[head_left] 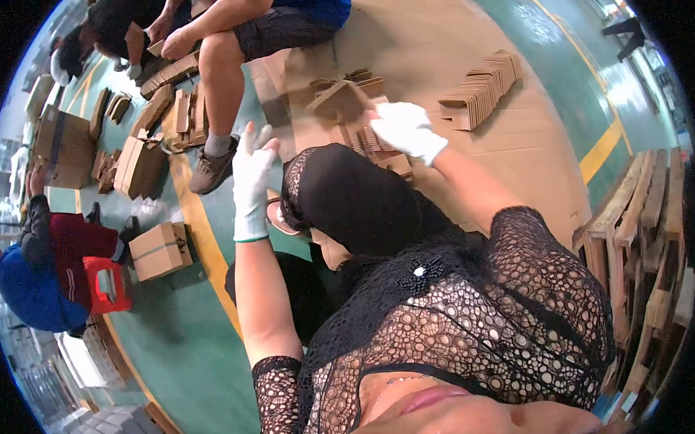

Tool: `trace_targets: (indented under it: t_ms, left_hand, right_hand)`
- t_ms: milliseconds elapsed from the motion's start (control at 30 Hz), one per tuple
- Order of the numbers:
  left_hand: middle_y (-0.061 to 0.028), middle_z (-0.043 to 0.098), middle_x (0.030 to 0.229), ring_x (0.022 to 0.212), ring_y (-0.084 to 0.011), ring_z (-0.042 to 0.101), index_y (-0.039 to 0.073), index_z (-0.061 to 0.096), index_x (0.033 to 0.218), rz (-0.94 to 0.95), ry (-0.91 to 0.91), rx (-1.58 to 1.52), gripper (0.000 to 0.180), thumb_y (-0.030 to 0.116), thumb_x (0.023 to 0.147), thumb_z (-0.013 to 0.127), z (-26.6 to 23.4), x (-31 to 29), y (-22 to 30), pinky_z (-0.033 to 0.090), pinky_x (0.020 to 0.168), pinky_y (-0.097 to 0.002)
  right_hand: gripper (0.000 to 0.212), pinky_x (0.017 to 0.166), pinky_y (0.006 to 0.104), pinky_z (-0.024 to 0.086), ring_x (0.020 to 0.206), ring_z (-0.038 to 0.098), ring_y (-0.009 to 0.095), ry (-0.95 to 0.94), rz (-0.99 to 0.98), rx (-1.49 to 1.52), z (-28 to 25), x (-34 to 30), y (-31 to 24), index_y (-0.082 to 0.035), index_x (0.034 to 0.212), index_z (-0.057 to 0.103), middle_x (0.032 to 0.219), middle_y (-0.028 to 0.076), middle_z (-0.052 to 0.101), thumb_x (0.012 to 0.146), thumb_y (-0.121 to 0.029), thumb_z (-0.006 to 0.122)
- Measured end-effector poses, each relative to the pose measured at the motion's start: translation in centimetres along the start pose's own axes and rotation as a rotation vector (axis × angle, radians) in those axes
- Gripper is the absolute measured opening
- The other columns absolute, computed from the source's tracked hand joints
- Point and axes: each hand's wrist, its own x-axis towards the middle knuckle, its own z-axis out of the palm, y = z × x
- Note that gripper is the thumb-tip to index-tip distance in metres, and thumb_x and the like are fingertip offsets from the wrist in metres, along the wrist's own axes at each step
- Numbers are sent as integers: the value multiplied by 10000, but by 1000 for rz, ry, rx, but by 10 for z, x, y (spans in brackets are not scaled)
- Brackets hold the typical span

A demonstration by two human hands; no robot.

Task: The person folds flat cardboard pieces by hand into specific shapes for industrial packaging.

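My left hand (253,182), in a white glove with fingertips bare, is raised beside my knee with its fingers apart and nothing in it. In a matching glove, my right hand (410,131) pinches the edge of a folded brown cardboard piece (337,100), which is smeared by motion. Below that piece lies a loose heap of cardboard pieces (371,140), partly hidden by my right hand and knee. Off to the right of this hand, a row of nested, folded cardboard pieces (482,90) lies on a large flat cardboard sheet (506,154).
A seated co-worker's leg and shoe (215,164) are just left of my left hand. More cardboard stacks (143,163) lie on the green floor beyond. Wooden pallets (631,230) stand at the right. Further left are a carton (160,252) and a person on a red stool (107,283).
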Motion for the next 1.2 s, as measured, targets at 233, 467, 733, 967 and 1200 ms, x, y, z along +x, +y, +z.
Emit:
trace_targets:
  t_ms: [233, 467, 733, 967, 1200]
  left_hand:
    - [-121, 567, 1178, 919, -126, 584, -53, 367, 1311, -94, 90, 55, 532, 144, 859, 568, -8, 3, 5, 439, 763, -229]
    - [-100, 599, 1130, 904, -126, 593, -37, 422, 1279, -141, 135, 148, 483, 194, 872, 541, -9, -2, 6, 439, 768, -235]
    - [-125, 592, 1159, 918, -143, 598, -6, 408, 1288, -185, 101, 144, 468, 233, 899, 516, -12, -1, -1, 438, 774, -253]
    - [-118, 603, 1139, 892, -130, 602, 0, 420, 1279, -208, 99, 187, 465, 240, 894, 522, -16, 1, -8, 436, 768, -250]
    - [-112, 612, 1122, 887, -124, 604, 4, 440, 1262, -227, 141, 220, 436, 228, 896, 518, -13, -8, -1, 436, 763, -244]
  right_hand:
    - [408, 757, 449, 458, 839, 599, 358, -31, 479, -147, 22, -94, 155, -73, 839, 638, 884, 173, 640, 852, -403, 398]
    - [435, 778, 462, 462, 886, 603, 382, 31, 848, -212, 33, -93, 199, -46, 878, 657, 911, 209, 637, 857, -380, 379]
    - [488, 800, 470, 458, 913, 598, 393, -27, 928, -148, 33, -96, 198, -5, 1007, 613, 933, 238, 629, 832, -421, 429]
    - [663, 835, 449, 448, 1117, 506, 354, 73, 818, -249, 11, -86, 174, -27, 1283, 383, 1285, 221, 445, 749, -352, 604]
    - [672, 960, 518, 312, 1331, 234, 285, 181, 672, -606, 21, -42, 217, -138, 1365, 338, 1472, 166, 147, 774, -348, 581]
